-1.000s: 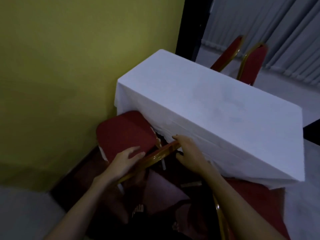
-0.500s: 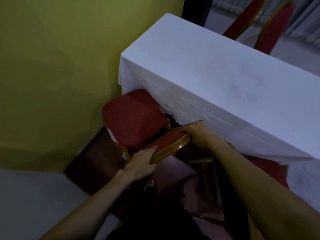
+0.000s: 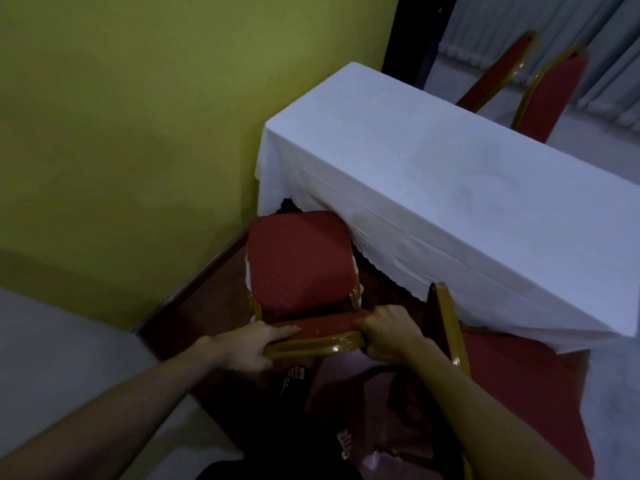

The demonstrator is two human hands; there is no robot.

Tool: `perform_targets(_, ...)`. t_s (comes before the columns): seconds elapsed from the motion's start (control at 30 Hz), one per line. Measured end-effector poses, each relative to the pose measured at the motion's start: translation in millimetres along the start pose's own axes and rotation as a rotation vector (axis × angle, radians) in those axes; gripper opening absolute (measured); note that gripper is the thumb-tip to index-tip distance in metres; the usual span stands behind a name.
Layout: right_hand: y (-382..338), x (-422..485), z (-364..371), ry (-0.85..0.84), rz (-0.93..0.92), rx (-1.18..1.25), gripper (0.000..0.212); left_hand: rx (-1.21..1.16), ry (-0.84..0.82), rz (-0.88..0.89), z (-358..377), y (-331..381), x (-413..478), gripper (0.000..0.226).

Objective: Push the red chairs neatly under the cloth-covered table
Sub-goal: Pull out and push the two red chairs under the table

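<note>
Both hands clamped on the gold top rail of the near red chair (image 3: 298, 268), left hand (image 3: 247, 349) and right hand (image 3: 388, 332) at either end for a square push; seat points at the white-clothed counter (image 3: 450, 174), front edge just under the cloth hem.

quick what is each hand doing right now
Left hand: closed on the top rail of the chair's backrest.
Right hand: closed on the same rail, at its other end.

Chair legs (image 3: 254, 308) beneath seat, unseen.
</note>
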State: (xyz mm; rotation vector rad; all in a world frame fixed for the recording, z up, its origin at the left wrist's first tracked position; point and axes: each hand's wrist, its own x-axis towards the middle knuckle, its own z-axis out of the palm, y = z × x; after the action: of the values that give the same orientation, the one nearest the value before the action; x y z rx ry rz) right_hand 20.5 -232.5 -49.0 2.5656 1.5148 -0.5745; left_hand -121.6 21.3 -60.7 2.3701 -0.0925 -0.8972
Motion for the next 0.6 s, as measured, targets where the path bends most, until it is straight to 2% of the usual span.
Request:
perform_targets(0.17,-14.7,-9.1,5.6,-0.066,-0.076,-0.025,0.021,0.114,-0.091,0.043,-15.8,-5.7,1.7,0.076)
perform_targets(0.27,-20.5,-0.8,1.2,-0.078,-0.063,0.013,0.024,0.231,-0.11,0.037,-38.1,-16.8,12.7,0.072)
perform_targets(0.4,-15.5,21.5,-9.8,-0.082,-0.028,0.076,0.034,0.341,-0.021,-0.01,-74.6,-36.4,36.3,0.061)
perform_targets(0.53,-3.6,44.2,-16.7,-0.022,0.106,0.138,0.067,0.474,0.106,-0.053,-118.9,-52.7,58.4,0.056)
perform_targets(0.6,-2.2,61.1,-22.8,-0.009,0.165,0.177,0.073,0.487,0.145,-0.077,-134.9,-63.4,67.5,0.058)
